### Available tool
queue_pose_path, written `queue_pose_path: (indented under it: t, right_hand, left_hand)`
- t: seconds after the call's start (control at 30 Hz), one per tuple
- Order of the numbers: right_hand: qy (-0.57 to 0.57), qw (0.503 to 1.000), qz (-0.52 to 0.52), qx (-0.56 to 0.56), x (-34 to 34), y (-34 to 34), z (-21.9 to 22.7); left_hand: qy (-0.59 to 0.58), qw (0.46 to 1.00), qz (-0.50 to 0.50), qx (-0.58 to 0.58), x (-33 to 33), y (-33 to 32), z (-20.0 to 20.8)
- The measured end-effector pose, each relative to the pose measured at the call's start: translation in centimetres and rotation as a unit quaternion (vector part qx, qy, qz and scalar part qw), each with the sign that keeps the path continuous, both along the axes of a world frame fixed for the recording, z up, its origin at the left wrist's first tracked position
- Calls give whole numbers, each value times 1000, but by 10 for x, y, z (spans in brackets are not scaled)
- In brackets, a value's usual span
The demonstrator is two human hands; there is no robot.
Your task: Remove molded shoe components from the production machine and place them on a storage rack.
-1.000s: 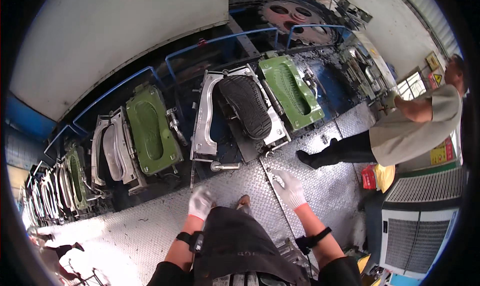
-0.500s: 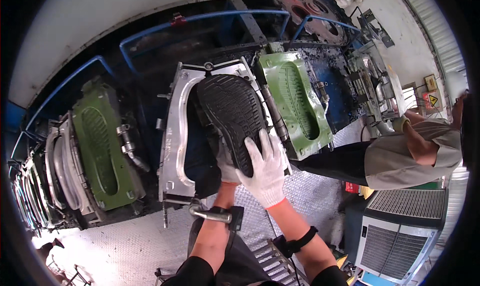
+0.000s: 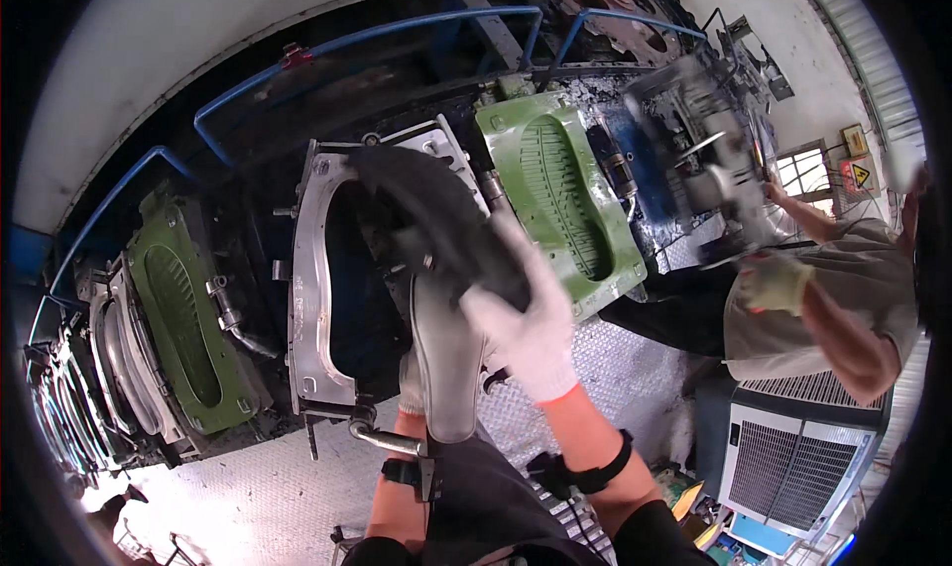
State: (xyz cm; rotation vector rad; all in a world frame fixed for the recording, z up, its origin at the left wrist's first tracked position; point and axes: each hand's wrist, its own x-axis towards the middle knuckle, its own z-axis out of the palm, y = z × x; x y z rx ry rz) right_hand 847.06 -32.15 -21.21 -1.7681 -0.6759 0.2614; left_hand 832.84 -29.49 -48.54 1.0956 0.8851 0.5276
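One black sole (image 3: 436, 214) had lifted, baring the near end of the metal last (image 3: 446, 368). The right hand (image 3: 533, 318) gripped the sole; the left hand (image 3: 409, 383) was too hidden to tell.

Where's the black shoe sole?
Head view, just left of centre: the black shoe sole has its lower end in the right hand, overlapping the silver mould frame, a green mould plate to its right.

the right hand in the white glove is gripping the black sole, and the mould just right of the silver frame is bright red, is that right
Not quite: the mould just right of the silver frame is green, not red, as the head view shows. The right hand in the white glove is gripping the black sole.
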Motion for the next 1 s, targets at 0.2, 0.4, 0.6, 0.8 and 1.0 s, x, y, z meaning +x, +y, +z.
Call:
queue_pose_path:
  t: [0.2,0.4,0.6,0.8,1.0]
  right_hand:
    - [377,884,-52,273,35,-43,21]
    - [617,712,-99,320,22,-119,-16]
    - [665,682,-75,297,34,-193,-31]
    - [701,646,-45,298,66,-252,-7]
    - [700,645,-11,305,147,-314,10]
  left_hand:
    - [20,997,27,-76,-39,-24,-2]
    - [-44,984,134,-109,3,24,-9]
    - [-47,953,266,-136,-15,18,-2]
    - [318,925,208,-19,-31,-58,43]
    - [192,926,-267,-185,53,-183,128]
